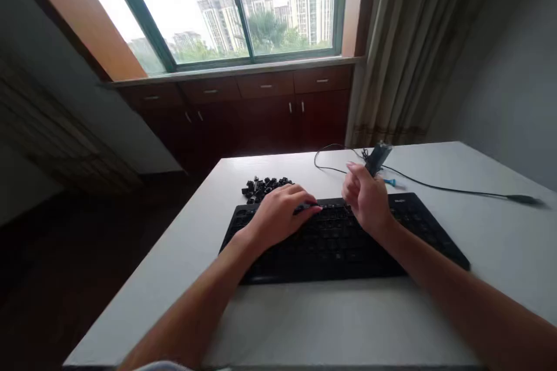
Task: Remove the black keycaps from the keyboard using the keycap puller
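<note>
A black keyboard (322,269) lies across the white table; part of its upper left seems to lack keycaps. My left hand (281,214) rests over its upper left, thumb and index finger nearly together by the top rows. Whatever is between those fingertips is too small to make out. My right hand (368,197) is closed in a fist around a dark-handled tool (378,157), its shiny end pointing up, above the keyboard's upper right. Its lower end is hidden by the hand. Behind the keyboard, near my left hand, sits a pile of loose black keycaps (261,188).
A small blue-ended item (390,182) lies behind my right hand. A black cable (444,186) runs along the back right of the white table (304,324) to a dark end piece (522,199). Beyond are dark red cabinets (265,113), a window and a curtain (400,58).
</note>
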Available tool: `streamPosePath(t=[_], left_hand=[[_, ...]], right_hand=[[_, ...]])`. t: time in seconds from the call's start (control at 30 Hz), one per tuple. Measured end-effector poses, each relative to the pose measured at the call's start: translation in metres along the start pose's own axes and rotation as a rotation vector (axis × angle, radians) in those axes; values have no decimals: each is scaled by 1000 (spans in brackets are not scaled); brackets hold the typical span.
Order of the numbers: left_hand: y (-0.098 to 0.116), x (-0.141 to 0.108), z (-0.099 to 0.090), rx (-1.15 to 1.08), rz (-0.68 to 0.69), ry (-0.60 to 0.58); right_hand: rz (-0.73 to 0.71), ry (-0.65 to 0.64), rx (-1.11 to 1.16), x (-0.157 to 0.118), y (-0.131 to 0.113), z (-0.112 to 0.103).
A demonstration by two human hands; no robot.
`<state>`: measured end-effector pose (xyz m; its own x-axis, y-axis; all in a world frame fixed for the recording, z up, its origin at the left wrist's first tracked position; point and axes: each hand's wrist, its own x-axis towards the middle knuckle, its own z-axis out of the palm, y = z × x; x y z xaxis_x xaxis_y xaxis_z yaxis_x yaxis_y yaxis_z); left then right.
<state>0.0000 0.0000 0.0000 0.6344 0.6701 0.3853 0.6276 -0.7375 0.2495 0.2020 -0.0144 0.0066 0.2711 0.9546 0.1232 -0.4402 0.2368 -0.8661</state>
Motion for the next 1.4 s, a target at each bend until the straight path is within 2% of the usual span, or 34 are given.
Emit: streamPosePath(t=[0.13,0.3,0.47,0.63,0.8,0.93,1.1,1.4], left_hand=[[-25,-1,0,102,-181,129],[-34,-3,-1,140,-247,160],[-12,-1,1,65,-171,136],[23,-2,9,-166,7,64],[46,-5,17,-244,80,-5],[52,-7,21,-223,99,-47],[54,-7,23,-257,131,-82],[54,-6,23,-329,119,-60]], right_hand=[[138,-136,-107,2,-3,-2],[266,-257,-190,4,-11,-6],[281,-269,-243,8,-18,-9],[302,-298,-209,13,-12,-7],[276,-333,-311,9,-6,-7],[229,-255,-222,1,-7,-14],[278,-223,-111,-6,-6,-15],[202,-202,-161,-9,4,-17]])
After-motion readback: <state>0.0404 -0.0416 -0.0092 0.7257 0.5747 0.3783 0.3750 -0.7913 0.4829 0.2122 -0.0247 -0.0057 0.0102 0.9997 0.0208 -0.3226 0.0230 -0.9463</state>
